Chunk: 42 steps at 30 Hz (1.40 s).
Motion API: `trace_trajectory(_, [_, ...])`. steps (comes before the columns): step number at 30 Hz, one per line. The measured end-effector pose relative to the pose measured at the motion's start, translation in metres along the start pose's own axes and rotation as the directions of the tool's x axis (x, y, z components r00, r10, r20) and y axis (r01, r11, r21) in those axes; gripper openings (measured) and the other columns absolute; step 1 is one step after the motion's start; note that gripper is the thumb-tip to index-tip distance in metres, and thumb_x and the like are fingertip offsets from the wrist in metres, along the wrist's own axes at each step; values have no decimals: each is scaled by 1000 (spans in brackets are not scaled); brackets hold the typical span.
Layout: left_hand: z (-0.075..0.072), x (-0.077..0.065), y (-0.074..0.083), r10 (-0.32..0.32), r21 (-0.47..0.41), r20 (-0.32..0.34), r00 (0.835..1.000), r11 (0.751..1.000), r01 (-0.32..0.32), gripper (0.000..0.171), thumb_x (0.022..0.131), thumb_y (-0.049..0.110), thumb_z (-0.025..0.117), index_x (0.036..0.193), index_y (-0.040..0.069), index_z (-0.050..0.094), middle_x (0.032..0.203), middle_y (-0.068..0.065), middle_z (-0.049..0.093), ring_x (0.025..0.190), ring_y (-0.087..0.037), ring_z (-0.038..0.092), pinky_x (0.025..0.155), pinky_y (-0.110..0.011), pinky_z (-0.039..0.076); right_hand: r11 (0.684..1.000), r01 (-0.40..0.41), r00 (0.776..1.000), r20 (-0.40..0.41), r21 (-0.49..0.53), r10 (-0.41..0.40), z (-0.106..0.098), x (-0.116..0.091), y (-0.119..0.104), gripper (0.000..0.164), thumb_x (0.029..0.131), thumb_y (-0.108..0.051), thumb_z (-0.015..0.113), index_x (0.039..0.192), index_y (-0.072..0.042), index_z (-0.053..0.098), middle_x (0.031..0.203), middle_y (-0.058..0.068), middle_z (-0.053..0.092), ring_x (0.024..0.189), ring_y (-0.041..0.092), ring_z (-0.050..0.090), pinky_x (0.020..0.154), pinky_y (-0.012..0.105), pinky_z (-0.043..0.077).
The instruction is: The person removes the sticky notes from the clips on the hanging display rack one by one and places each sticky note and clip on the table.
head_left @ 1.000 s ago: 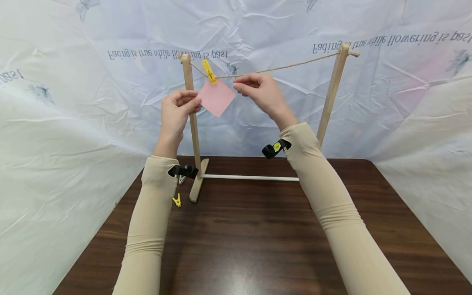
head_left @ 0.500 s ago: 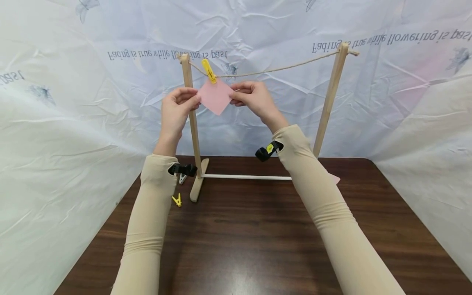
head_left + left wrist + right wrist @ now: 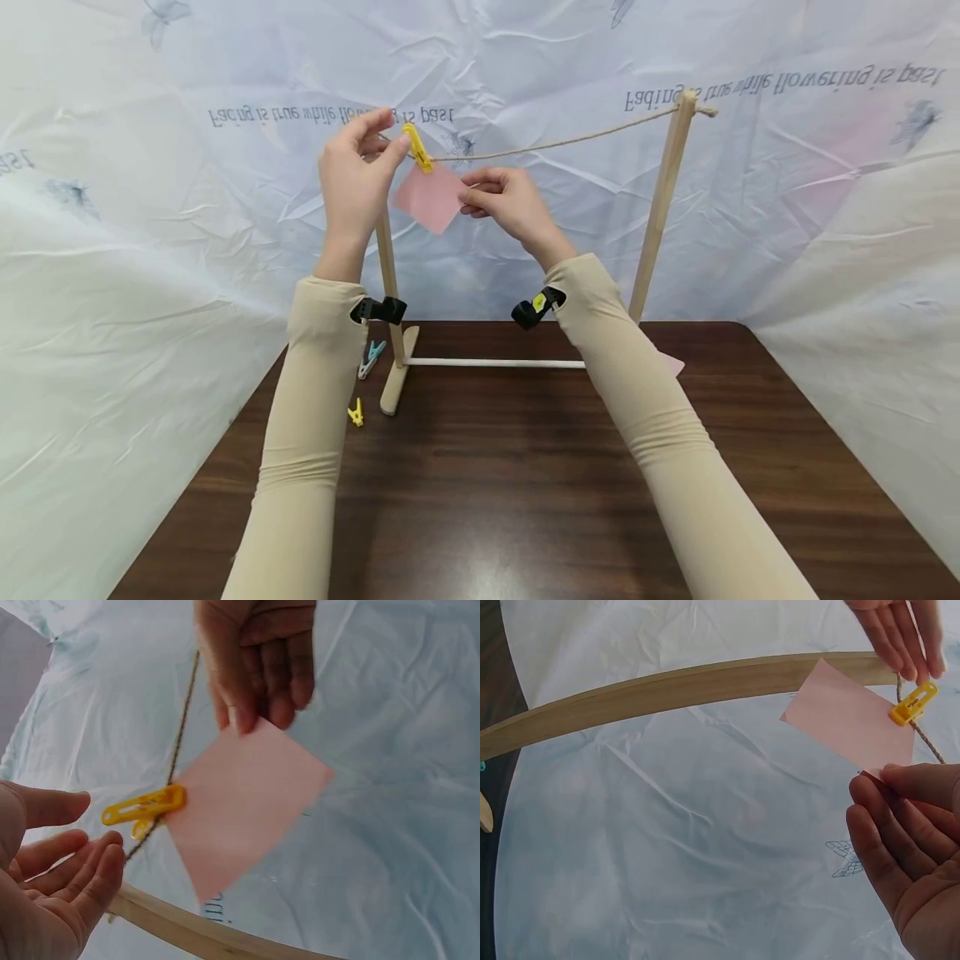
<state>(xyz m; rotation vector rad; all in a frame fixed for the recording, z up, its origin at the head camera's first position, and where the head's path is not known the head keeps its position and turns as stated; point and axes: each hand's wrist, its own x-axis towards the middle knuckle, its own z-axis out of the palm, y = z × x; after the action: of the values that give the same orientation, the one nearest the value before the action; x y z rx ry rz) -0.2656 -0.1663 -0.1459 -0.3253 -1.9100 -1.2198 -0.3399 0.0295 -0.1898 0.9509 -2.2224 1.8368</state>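
A square of pink paper (image 3: 433, 200) hangs by one corner from the rope (image 3: 540, 147), held there by a yellow clothespin (image 3: 417, 148). My right hand (image 3: 513, 204) pinches the paper's right corner between thumb and fingers. In the left wrist view the whole pink paper (image 3: 251, 799) shows, with that hand at its upper corner. My left hand (image 3: 358, 171) is up beside the clothespin. Its thumb and fingers are spread apart around the handle end, and a gap shows between them and the yellow clothespin (image 3: 146, 806) in the left wrist view.
Two wooden posts (image 3: 663, 204) carry the rope, joined low down by a white rod (image 3: 491, 363). On the brown table (image 3: 480, 483) at left lie a yellow clothespin (image 3: 356, 412) and a blue-and-white one (image 3: 371, 360). Another pink paper (image 3: 671, 364) peeks out past the right sleeve.
My right hand has come in and taken the paper's right corner. My left hand has let go of the left corner and moved up to the clothespin.
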Motion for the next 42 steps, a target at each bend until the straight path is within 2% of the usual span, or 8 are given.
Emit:
trace_trajectory(5, [1,7,19,-85,208,90,992,976,64,48,98,28,68,138,4,61,136,-9,64,108,-17,68,92,-25,53,1000,7,1000,15,-16,-7,0,-1,0,29,99,-14,67,124,0,68,108,16,72,100,35,70,84,33,58])
trace_trajectory(9, [-1,12,27,-167,310,198,966,945,100,53,99,34,65,144,7,56,143,-7,58,118,-19,64,97,-28,52,1000,14,1000,20,-23,-14,-1,-2,-2,29,99,-15,67,124,0,68,108,16,72,97,31,71,83,32,58])
trace_trajectory(12, [-2,15,26,-188,310,237,953,944,110,52,100,32,64,145,9,55,142,-6,59,117,-20,62,95,-29,51,999,15,1000,24,-28,-14,-2,-1,-2,28,99,-15,67,123,0,69,107,16,73,95,28,71,83,32,58])
trace_trajectory(21, [-9,13,18,-126,220,253,959,973,69,43,97,20,70,137,7,63,128,-11,65,107,-21,65,90,-28,53,1000,8,999,32,-23,-8,-4,-1,1,27,99,-14,66,122,-1,69,107,15,73,95,27,71,83,31,58])
trace_trajectory(27, [-8,13,19,-78,180,213,974,983,40,37,94,17,74,128,4,69,117,-12,69,100,-16,65,90,-23,53,1000,18,1000,25,-14,-18,-4,-2,-1,27,99,-15,66,121,-1,70,107,15,73,98,32,70,83,32,58])
trace_trajectory(34, [-4,10,14,1,62,97,995,998,-7,27,92,9,76,117,-1,74,103,-13,70,89,-14,63,86,-22,54,999,31,999,38,-15,-30,-4,-4,1,26,100,-14,65,122,0,69,108,15,73,101,36,68,83,32,58])
trace_trajectory(39, [-2,13,11,34,-17,4,999,999,-34,23,89,6,77,111,-2,75,100,-12,72,85,-12,63,84,-21,55,999,40,999,31,-4,-40,-7,-5,4,25,100,-12,65,120,0,70,106,15,73,100,37,68,83,32,58])
trace_trajectory(42, [-1,16,10,39,-68,-46,998,997,-42,22,88,4,78,109,-3,76,101,-11,73,85,-12,64,84,-22,55,999,33,999,29,-2,-33,-10,-7,6,24,99,-12,66,120,0,70,105,14,73,95,31,70,83,32,58])
